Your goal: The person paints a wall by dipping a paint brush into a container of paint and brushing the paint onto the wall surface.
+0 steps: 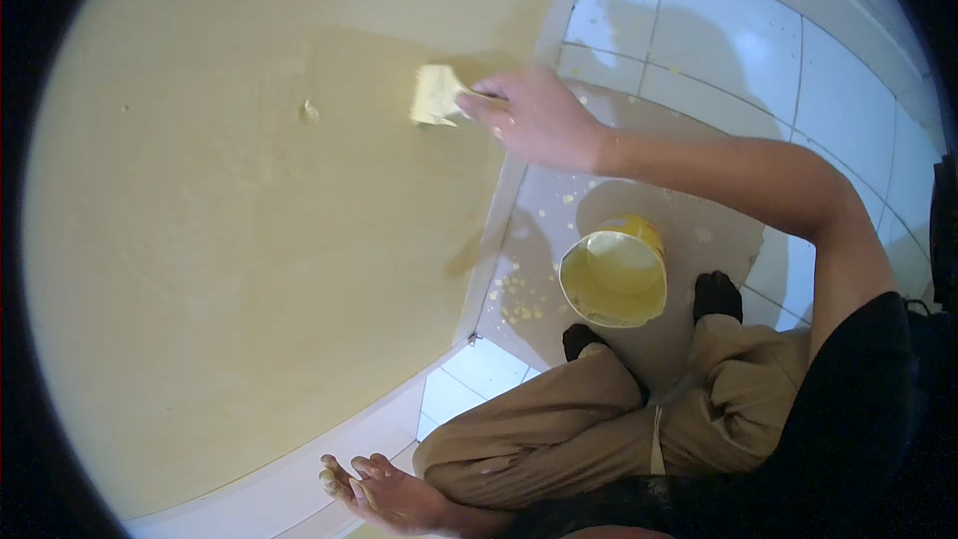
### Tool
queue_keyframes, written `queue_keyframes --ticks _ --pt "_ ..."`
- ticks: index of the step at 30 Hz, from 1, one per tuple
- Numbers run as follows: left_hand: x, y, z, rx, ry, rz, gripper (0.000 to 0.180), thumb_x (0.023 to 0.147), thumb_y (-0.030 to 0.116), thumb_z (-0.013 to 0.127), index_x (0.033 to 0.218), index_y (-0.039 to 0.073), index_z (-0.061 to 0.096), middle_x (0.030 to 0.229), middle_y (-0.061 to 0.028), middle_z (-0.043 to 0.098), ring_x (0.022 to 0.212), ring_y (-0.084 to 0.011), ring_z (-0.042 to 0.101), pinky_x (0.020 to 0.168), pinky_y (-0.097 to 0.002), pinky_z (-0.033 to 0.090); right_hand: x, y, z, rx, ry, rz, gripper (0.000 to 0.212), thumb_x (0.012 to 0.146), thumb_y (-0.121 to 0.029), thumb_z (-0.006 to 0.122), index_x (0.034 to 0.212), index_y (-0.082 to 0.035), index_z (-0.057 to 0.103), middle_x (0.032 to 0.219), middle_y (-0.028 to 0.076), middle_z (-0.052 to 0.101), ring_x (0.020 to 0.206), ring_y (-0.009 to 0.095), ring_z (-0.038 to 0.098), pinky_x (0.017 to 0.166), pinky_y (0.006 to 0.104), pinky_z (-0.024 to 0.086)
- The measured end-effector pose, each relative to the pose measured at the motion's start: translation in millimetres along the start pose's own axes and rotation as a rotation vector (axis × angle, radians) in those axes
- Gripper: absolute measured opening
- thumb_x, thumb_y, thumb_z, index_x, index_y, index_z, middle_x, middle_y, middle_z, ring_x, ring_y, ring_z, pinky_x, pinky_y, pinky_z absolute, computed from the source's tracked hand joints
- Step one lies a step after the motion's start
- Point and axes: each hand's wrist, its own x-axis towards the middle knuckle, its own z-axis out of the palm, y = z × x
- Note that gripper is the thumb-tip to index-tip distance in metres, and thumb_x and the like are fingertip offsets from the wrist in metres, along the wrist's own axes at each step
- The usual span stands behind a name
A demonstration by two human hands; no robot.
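Observation:
My right hand [539, 120] grips a wide paintbrush [436, 97] by its handle. Pale yellow paint coats the bristles, which are at the yellowish wall [299, 190]. Low at the left, my left hand [384, 494] holds nothing; its paint-smeared fingers are apart and partly curled near the wall's lower edge. Between my legs and the wall stands a yellow paint bucket [651, 232], its inside pale with paint.
A brownish sheet [689, 240] under the bucket is dotted with paint drops. White floor tiles [718, 20] surround it, and a pale baseboard [484, 269] runs along the wall. My feet in dark socks [717, 297] flank the bucket closely.

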Motion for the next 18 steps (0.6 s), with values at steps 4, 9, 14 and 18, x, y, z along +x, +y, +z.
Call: queue_keyframes --ticks 4,9,14,18 --pt "6.0 3.1 27.5 0.141 0.189 0.027 0.037 0.107 0.017 0.040 0.141 0.003 0.042 0.145 -0.0111 0.049 0.092 -0.0173 0.052 0.073 -0.0259 0.047 11.5 -57.7 -18.1 -0.017 0.012 -0.215 0.042 0.096 -0.028 0.057 0.074 0.008 0.060 0.057 0.022 0.051 0.050 0.035 0.047 0.055 0.0480 0.040" --pt "6.3 3.2 31.4 0.088 0.220 0.018 0.040 0.104 0.019 0.045 0.141 0.002 0.043 0.144 -0.0111 0.050 0.094 -0.0174 0.050 0.075 -0.0279 0.045 12.9 -92.6 -30.0 0.016 -0.001 -0.348 0.040 0.092 -0.022 0.055 0.065 0.007 0.059 0.054 0.025 0.051 0.048 0.041 0.050 0.057 0.0505 0.046" --pt "10.0 5.3 29.0 0.101 0.200 0.026 0.042 0.103 0.021 0.048 0.141 0.003 0.043 0.146 -0.0113 0.048 0.093 -0.0181 0.049 0.076 -0.0287 0.044 14.6 -108.8 -24.4 0.151 -0.022 -0.317 0.040 0.099 -0.028 0.059 0.076 0.005 0.063 0.054 0.016 0.048 0.049 0.027 0.044 0.053 0.0430 0.038" --pt "9.1 -0.6 13.4 0.046 0.033 0.040 0.046 0.102 0.022 0.050 0.144 0.005 0.041 0.150 -0.0099 0.044 0.094 -0.0179 0.048 0.077 -0.0300 0.043 29.6 -66.1 -0.8 -0.042 0.007 -0.416 0.038 0.098 -0.035 0.063 0.091 0.001 0.072 0.079 0.025 0.065 0.075 0.029 0.066 0.070 0.0467 0.047"
